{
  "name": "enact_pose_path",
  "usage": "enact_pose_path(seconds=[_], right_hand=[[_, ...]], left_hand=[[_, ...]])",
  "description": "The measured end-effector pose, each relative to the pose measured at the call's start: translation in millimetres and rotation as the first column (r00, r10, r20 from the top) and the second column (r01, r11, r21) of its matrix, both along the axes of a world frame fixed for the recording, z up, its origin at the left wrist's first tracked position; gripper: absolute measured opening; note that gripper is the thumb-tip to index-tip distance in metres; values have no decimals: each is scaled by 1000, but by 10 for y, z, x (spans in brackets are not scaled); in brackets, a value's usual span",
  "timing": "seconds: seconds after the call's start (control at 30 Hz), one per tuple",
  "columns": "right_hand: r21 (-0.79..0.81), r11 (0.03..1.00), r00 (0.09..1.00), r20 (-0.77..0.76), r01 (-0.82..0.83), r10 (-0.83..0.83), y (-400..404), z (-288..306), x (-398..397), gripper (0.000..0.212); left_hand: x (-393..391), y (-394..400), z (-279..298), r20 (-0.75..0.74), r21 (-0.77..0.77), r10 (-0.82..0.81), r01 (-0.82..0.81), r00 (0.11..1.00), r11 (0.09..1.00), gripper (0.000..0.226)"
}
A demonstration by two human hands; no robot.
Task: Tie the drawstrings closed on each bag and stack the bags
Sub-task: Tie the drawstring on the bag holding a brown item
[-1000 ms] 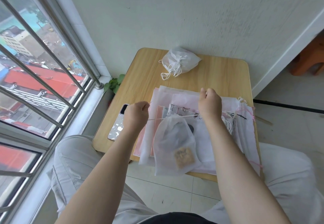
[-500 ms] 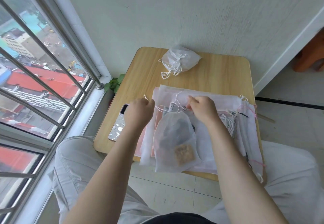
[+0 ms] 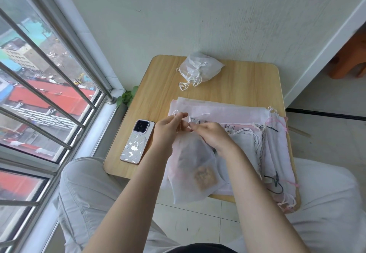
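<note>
The filled bag lies on the flat bag pile at the bench near edge. Left hand and right hand pinch its thin white drawstrings at the gathered neck. The fabric looks light, soft and sheer; best handled by cords or neck.

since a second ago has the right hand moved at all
Yes. The right hand has come leftward to meet the left hand at the neck of the white mesh drawstring bag, farther from the light wooden table's right edge.

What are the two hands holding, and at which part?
Both hands, left and right, pinch the white drawstrings at the mouth of the front bag.
</note>
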State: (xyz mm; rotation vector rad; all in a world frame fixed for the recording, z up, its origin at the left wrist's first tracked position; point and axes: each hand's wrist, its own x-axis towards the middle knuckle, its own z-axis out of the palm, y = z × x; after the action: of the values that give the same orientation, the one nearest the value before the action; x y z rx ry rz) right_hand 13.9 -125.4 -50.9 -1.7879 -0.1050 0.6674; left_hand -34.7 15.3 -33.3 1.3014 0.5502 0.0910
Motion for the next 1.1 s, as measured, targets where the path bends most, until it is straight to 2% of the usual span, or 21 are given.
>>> enact_pose_path(seconds=[0.1, 0.17, 0.23, 0.37, 0.43, 0.53, 0.63, 0.73, 0.83, 0.93, 1.0, 1.1], right_hand=[[149, 987, 998, -15, 55, -53, 22, 34, -37, 26], [132, 985, 993, 24, 114, -118, 32, 58, -19, 30], [147, 977, 985, 50, 157, -166, 46, 99, 11, 24], [211, 950, 959, 117, 229, -257, 77, 206, 47, 13], [232, 939, 953, 108, 253, -284, 91, 228, 76, 11], [225, 954, 975, 62, 197, -215, 85, 247, 98, 10], [316, 936, 986, 14, 154, -167, 59, 271, 46, 14], [260, 952, 985, 18, 163, -173, 14, 283, 15, 18], [-45, 991, 978, 177, 124, -114, -59, 261, 33, 33], [-253, 966, 980, 197, 50, 1, -145, 237, 26, 45], [-277, 961, 984, 172, 5, 45, -173, 238, 11, 40], [-258, 966, 985, 168, 9, 36, -177, 237, 11, 20]], left_hand=[[28, -26, 12, -29, 137, -14, 18, 999, 990, 23], [63, -26, 21, -72, 261, -71, 88, 995, 961, 27], [96, -12, 56, -144, 361, -171, 213, 975, 908, 36], [113, -40, 211, -232, 259, -364, 418, 902, 871, 55], [102, -66, 257, -259, 256, -471, 530, 843, 808, 64], [111, -34, 230, -242, 207, -600, 645, 762, 735, 53], [113, 12, 220, -193, 131, -690, 715, 698, 687, 37], [104, 34, 203, -159, 73, -708, 723, 688, 687, 35], [118, 64, 130, -195, 68, -669, 690, 718, 721, 35], [143, 79, 54, -227, 120, -544, 577, 808, 808, 37], [132, 79, 20, -185, 132, -469, 495, 863, 859, 31], [122, 60, -34, -129, 84, -352, 364, 927, 928, 22]])
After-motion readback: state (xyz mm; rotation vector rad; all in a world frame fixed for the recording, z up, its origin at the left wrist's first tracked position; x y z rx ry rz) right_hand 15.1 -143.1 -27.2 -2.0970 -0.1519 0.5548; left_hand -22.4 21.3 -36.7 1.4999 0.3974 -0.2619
